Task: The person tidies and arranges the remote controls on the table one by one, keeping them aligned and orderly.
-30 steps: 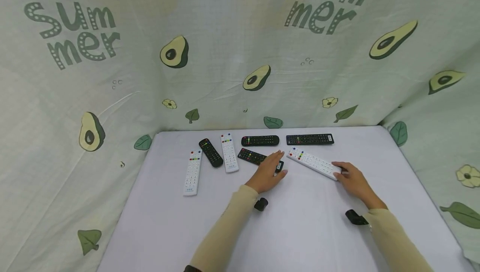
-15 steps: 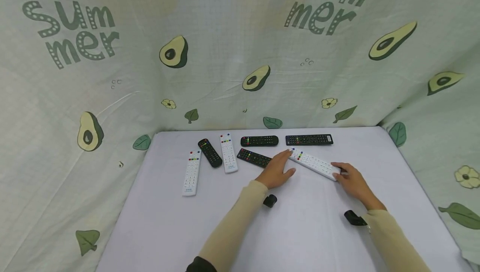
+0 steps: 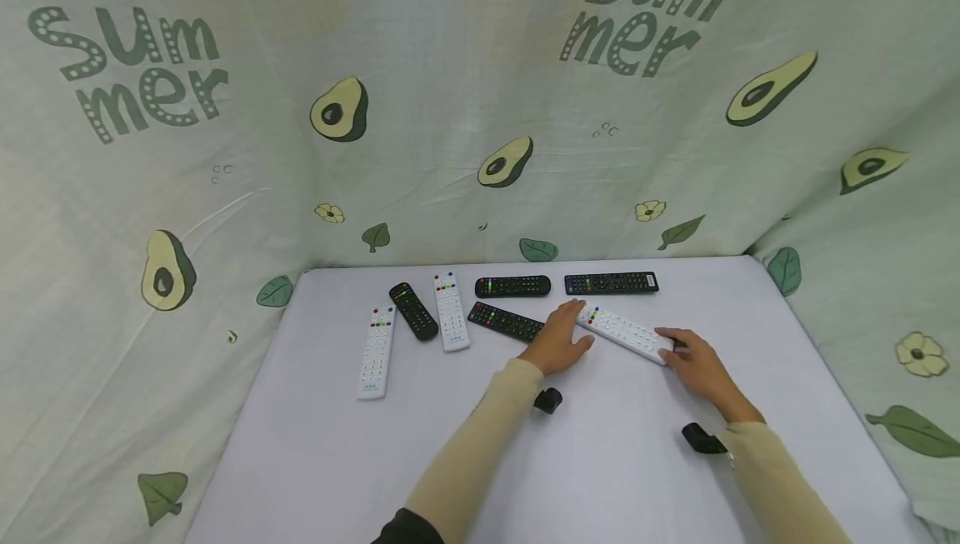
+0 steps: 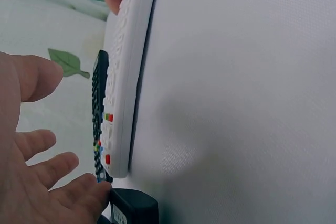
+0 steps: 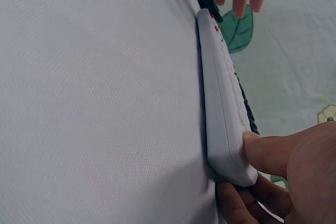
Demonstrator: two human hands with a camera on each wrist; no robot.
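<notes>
Pale cloth [image 3: 420, 27] printed with avocados and leaves is hung behind a white table [image 3: 615, 461]. Arranging appears to be partly done: 5 remotes [image 3: 452, 311] are laid out with no hand on them, while a white remote [image 3: 622, 332], right of centre on the table, has yet to be released. Its right end is pinched by the thumb and fingers of the right hand [image 3: 697, 367]; whether that end is lifted cannot be told. Nothing is gripped by the left hand [image 3: 557, 342], its fingers extended over the end of a black remote [image 3: 506, 321]; contact is unclear. The white remote is long, slim and smooth-sided, laid aslant with buttons up, coloured keys clustered at its left end.
</notes>
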